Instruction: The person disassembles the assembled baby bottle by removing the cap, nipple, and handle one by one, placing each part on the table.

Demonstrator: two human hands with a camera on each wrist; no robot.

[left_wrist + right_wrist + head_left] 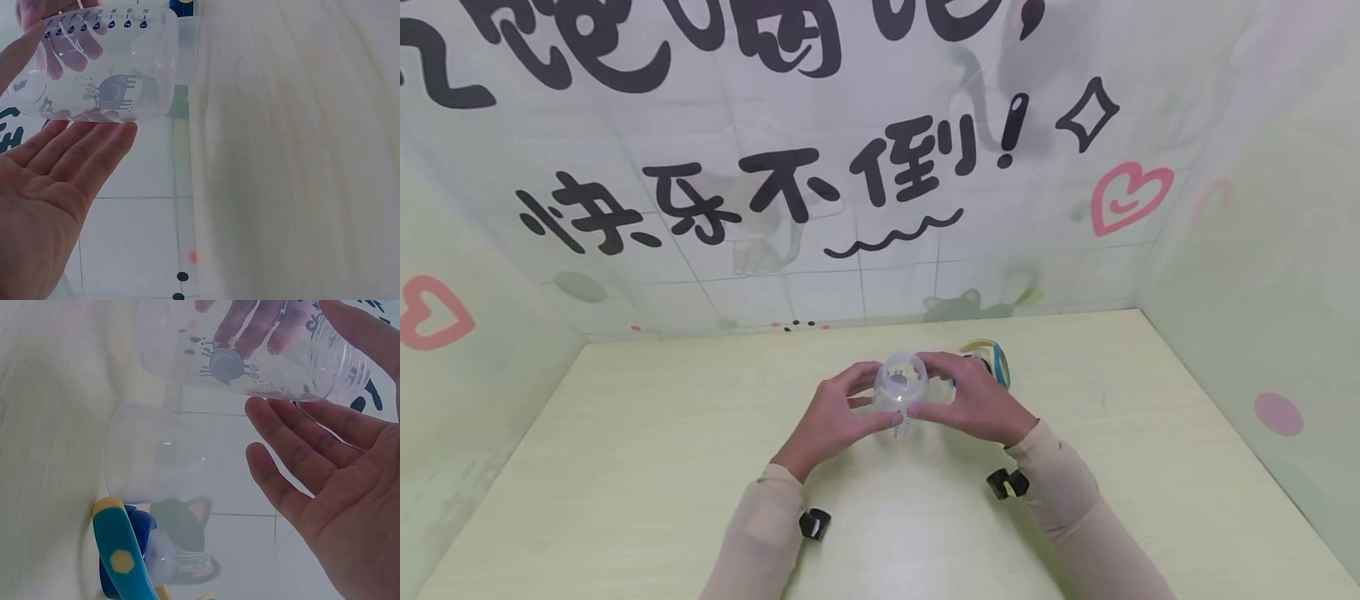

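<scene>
A clear baby bottle (901, 385) with printed volume marks and a grey animal picture (114, 92) stands upright between both hands, its threaded neck (350, 365) uppermost. My left hand (835, 417) grips its left side, thumb in front and fingers at the side and behind. From the right, my right hand (976, 398) holds it the same way, its thumb near the neck. The two thumb tips nearly meet at the front. Just behind the right hand lies a bottle top with blue and yellow handles (1001, 367) and a clear teat (187, 561).
Next to the handled top stands a translucent dome-shaped cover (156, 456), mostly hidden by the right hand in the head view. The pale wooden table (647, 467) meets a printed wall (820, 292) at the back. Black clips (815, 524) sit on both sleeves.
</scene>
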